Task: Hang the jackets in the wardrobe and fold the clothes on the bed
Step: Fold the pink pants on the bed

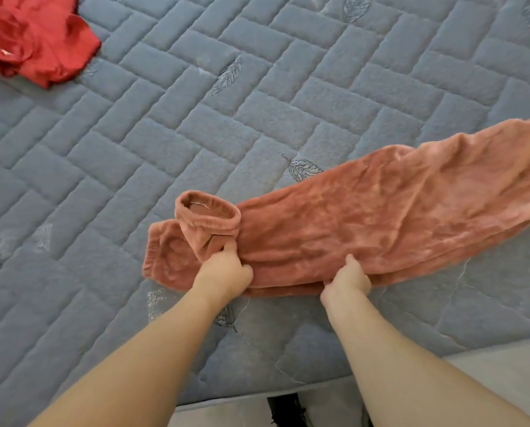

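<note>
i have the rust-orange fleece trousers [365, 223] stretched across the near part of the grey quilted mattress [196, 124], running from just in front of me away to my right, where the cloth goes out of view. the fabric is soft and plushy, creased along its length, paler where the nap catches the light. the two legs lie one over the other; the lower cuff [162, 257] lies flat on the mattress, while the upper cuff [208, 217] stands up with its ribbed opening showing. my left hand [226, 272] pinches the cloth just below that raised cuff, thumb on top. my right hand [348, 280] grips the near edge of the trousers a little further along, fingers tucked under the edge. a crumpled red garment [38, 41] lies well apart at the far left of the mattress
</note>
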A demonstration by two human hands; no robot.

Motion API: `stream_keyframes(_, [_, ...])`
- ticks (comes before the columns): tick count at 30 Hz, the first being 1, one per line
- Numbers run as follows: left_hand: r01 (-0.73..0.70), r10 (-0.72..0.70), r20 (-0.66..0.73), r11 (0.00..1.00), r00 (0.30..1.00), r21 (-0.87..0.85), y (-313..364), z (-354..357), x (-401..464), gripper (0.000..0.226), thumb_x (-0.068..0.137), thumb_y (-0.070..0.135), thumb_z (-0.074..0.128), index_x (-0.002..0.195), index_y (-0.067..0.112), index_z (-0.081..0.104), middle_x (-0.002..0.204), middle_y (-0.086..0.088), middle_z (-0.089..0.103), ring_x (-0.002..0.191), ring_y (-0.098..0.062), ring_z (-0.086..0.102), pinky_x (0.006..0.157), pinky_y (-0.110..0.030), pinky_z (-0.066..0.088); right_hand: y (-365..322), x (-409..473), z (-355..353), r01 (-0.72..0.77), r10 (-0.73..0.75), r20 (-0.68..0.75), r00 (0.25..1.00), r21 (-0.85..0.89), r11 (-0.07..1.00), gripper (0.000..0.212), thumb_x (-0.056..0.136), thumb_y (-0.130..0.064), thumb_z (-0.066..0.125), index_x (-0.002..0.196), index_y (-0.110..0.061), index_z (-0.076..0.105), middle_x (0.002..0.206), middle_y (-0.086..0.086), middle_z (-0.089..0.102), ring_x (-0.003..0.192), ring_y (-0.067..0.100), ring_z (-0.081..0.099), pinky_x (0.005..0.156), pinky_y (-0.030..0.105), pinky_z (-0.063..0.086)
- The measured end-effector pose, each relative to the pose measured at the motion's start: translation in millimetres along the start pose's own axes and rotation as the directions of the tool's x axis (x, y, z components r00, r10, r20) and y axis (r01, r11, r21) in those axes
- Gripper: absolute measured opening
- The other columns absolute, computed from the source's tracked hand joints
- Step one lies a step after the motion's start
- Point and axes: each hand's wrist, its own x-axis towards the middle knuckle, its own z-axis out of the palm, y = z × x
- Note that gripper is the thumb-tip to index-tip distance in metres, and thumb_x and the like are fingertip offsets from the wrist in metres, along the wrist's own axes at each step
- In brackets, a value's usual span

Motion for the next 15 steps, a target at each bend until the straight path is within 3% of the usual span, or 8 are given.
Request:
stream_keyframes(3, [0.197,-0.297,-0.26,0.916,0.919,-0.351,-21.7,-11.6,10.5,0.058,0.08,0.034,0.056,0.125,0.008,0.032,0.124,-0.022,0.053,0.105,-0.044,0.057,0.086,-0.042,0.045,43.6,-20.1,16.2,-0.105,0.107,0.158,0.982,-0.021,0.994,0.036,0.094,-0.021,0.065,0.126,-0.009,0.055,0.12,0.01,0.058,0.088,0.024,0.061,0.079,0.039,0.055])
stream_keyframes(5, [0.304,-0.515,-0.361,0.811,0.778,-0.5,-38.6,-24.1,21.2,0.062,0.077,0.038,0.06,0.122,0.008,0.03,0.129,-0.022,0.046,0.112,-0.046,0.052,0.092,-0.048,0.043,62.3,-26.9,16.9,-0.101,0.107,0.121,0.987,-0.053,0.993,0.027,0.097,-0.016,0.058,0.123,-0.008,0.058,0.115,0.012,0.059,0.081,0.021,0.058,0.074,0.037,0.054])
stream_keyframes(7, [0.385,-0.664,-0.358,0.703,0.657,-0.598,-55.7,-34.5,32.6,0.072,0.075,0.036,0.066,0.13,0.007,0.028,0.135,-0.021,0.037,0.12,-0.045,0.045,0.098,-0.05,0.04,68.0,-23.3,9.4,-0.055,0.057,0.017,0.998,-0.08,0.995,0.03,0.099,-0.014,0.053,0.128,-0.007,0.056,0.117,0.012,0.058,0.088,0.023,0.056,0.085,0.039,0.051])
stream_keyframes(9, [0.415,-0.712,-0.274,0.63,0.647,-0.657,-70.1,-37.9,41.7,0.078,0.074,0.037,0.072,0.134,0.011,0.029,0.137,-0.019,0.033,0.121,-0.044,0.043,0.099,-0.05,0.039,66.0,-16.7,1.2,-0.014,0.01,-0.063,0.998,-0.071,0.997,0.028,0.096,-0.011,0.053,0.123,-0.007,0.059,0.114,0.011,0.059,0.091,0.025,0.055,0.085,0.038,0.049])
stream_keyframes(12, [0.447,-0.674,-0.227,0.667,0.703,-0.597,-83.7,-34.8,47.0,0.065,0.072,0.044,0.071,0.125,0.017,0.045,0.135,-0.014,0.033,0.123,-0.039,0.037,0.097,-0.048,0.039,67.1,-14.7,0.9,0.038,-0.04,-0.042,0.998,-0.046,0.998,0.014,0.086,-0.011,0.065,0.1,-0.008,0.065,0.103,0.006,0.064,0.082,0.02,0.059,0.078,0.038,0.054])
stream_keyframes(15, [0.405,-0.628,-0.308,0.73,0.715,-0.55,-94.9,-41.3,46.1,0.037,0.073,0.045,0.066,0.098,0.02,0.053,0.131,-0.009,0.038,0.122,-0.033,0.033,0.098,-0.048,0.037,87.0,-27.2,10.8,-0.007,0.005,0.088,0.996,0.013,1.0,0.034,0.089,-0.022,0.07,0.119,-0.015,0.057,0.113,0.004,0.06,0.088,0.017,0.06,0.074,0.035,0.054])
